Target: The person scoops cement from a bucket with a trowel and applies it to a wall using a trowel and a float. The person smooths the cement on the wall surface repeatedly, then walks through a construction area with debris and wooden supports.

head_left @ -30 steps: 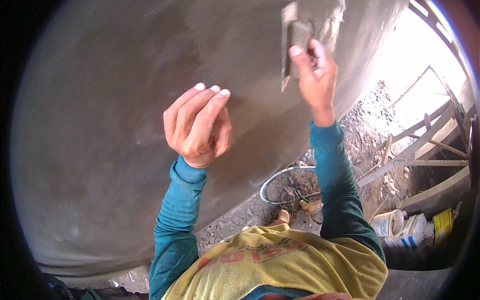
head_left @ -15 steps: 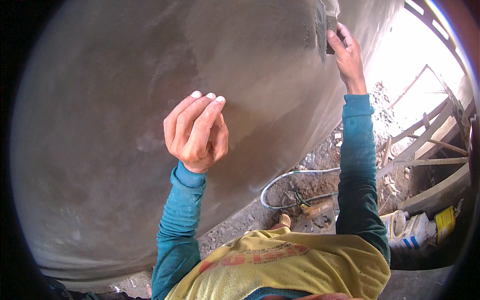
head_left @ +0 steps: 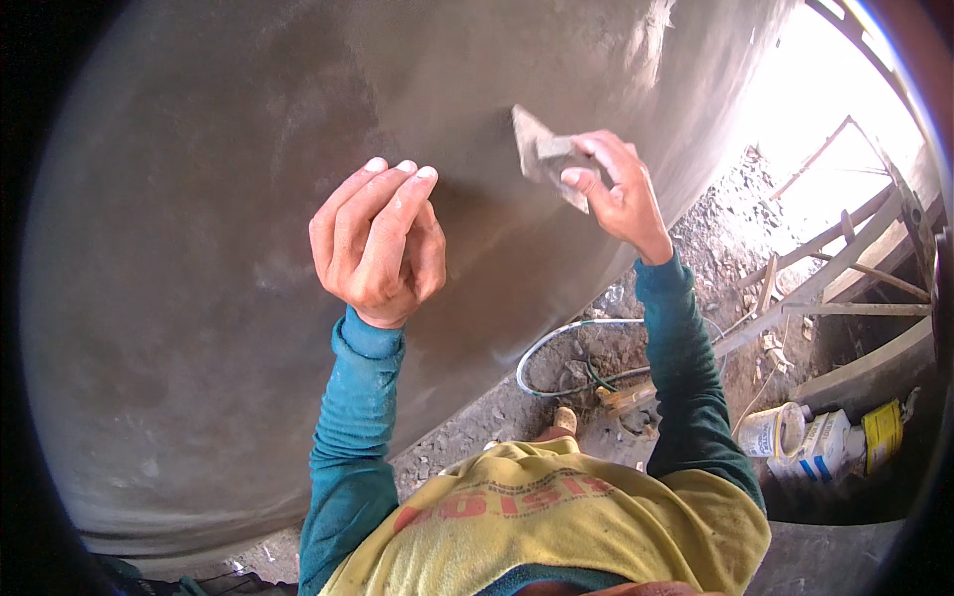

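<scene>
My right hand [head_left: 621,194] grips a plastering trowel [head_left: 537,149] by its block handle, fingers and thumb wrapped round it. The trowel's flat blade is tilted at the smooth grey plastered wall [head_left: 229,228]; whether its whole face touches cannot be told. To the left, my left hand [head_left: 378,243] is raised in front of the wall, fingers loosely bent and a gap showing beside the thumb. Nothing shows in that hand, though its palm side is partly hidden. A brighter, wet-looking streak [head_left: 651,45] marks the wall at the upper right.
A pale hose [head_left: 532,363] loops over the rubble-strewn ground [head_left: 467,437] below the wall. At the right lie a white bucket [head_left: 770,432], a white container [head_left: 820,447] and a yellow package [head_left: 882,435]. Wooden framing [head_left: 825,283] stands beyond them.
My right hand has brought the trowel down and to the left from the upper right of the wall. My left hand has shifted slightly up and left.
</scene>
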Available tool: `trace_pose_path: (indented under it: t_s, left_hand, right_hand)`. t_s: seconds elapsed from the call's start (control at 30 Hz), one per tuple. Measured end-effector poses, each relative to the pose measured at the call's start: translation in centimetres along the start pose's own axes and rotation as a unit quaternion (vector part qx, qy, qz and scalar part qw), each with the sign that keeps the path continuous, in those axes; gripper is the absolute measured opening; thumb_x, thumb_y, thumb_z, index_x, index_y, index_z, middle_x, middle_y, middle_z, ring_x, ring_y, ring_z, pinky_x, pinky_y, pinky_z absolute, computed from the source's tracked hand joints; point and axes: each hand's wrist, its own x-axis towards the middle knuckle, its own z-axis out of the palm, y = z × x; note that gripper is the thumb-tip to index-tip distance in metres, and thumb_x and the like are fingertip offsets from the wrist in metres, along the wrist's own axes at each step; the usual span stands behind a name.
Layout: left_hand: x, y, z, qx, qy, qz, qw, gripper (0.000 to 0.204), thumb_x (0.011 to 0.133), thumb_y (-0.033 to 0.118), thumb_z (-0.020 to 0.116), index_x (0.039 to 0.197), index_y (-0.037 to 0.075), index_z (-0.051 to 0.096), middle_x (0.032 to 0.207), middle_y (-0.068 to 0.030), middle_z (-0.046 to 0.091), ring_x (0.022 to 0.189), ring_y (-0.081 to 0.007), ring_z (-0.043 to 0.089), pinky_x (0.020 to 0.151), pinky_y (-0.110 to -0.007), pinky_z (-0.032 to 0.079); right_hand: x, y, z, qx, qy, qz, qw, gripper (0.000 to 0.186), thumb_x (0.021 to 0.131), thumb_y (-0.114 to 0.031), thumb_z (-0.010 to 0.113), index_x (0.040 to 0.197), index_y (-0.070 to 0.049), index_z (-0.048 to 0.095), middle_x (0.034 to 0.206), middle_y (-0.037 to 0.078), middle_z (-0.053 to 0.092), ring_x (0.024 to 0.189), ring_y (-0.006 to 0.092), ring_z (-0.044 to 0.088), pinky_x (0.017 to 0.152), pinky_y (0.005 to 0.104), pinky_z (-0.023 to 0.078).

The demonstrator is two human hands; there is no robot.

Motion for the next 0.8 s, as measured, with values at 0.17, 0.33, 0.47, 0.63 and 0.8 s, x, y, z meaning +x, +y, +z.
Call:
trace_pose_path:
  t_s: [0.17,0.33,0.47,0.63,0.8]
  left_hand:
    - [0.2,0.2,-0.2,-0.013,-0.010,-0.001,1.000,0.039,0.065,-0.006,0.073,0.099,0.012,0.080,0.096,-0.0029,0.077,0.100,-0.0230,0.071,0.091,-0.033,0.053]
    - [0.0,-0.1,0.0,-0.009,-0.007,0.007,1.000,0.039,0.065,-0.005,0.074,0.099,0.012,0.081,0.096,-0.0023,0.077,0.101,-0.0228,0.071,0.091,-0.033,0.053]
    - [0.0,0.0,0.0,-0.010,-0.004,0.006,1.000,0.040,0.065,-0.004,0.075,0.100,0.013,0.081,0.096,-0.0016,0.077,0.101,-0.0223,0.071,0.091,-0.033,0.053]
    - [-0.1,0.2,0.2,-0.013,0.001,0.005,1.000,0.039,0.065,-0.004,0.075,0.100,0.014,0.081,0.096,-0.0014,0.077,0.101,-0.0220,0.071,0.091,-0.032,0.052]
    - [0.1,0.3,0.0,0.003,-0.010,0.001,1.000,0.039,0.065,-0.003,0.075,0.100,0.013,0.081,0.096,-0.0012,0.077,0.101,-0.0220,0.071,0.091,-0.032,0.052]
  right_hand:
    - [-1.2,2.6,-1.0,0.234,0.021,0.205,0.950,0.044,0.100,-0.022,0.069,0.136,0.003,0.062,0.133,0.013,0.067,0.127,0.0206,0.058,0.109,0.0344,0.043]
    - [1.9,5.8,-2.1,0.454,0.161,0.239,0.843,0.049,0.105,-0.013,0.061,0.147,0.007,0.047,0.137,0.011,0.063,0.121,0.0176,0.061,0.105,0.0319,0.047]
    - [2.6,5.4,-2.3,0.449,0.165,0.256,0.840,0.058,0.104,-0.015,0.065,0.150,0.011,0.042,0.145,0.019,0.058,0.135,0.0216,0.054,0.115,0.0338,0.039]
    - [2.9,5.9,-1.2,0.360,0.203,0.270,0.870,0.069,0.101,-0.021,0.070,0.151,0.014,0.039,0.142,0.026,0.058,0.134,0.0233,0.055,0.111,0.0349,0.043]
    - [2.4,1.3,1.0,0.186,0.168,0.275,0.928,0.063,0.098,-0.028,0.074,0.141,0.012,0.054,0.129,0.026,0.068,0.122,0.0257,0.064,0.101,0.0356,0.050]
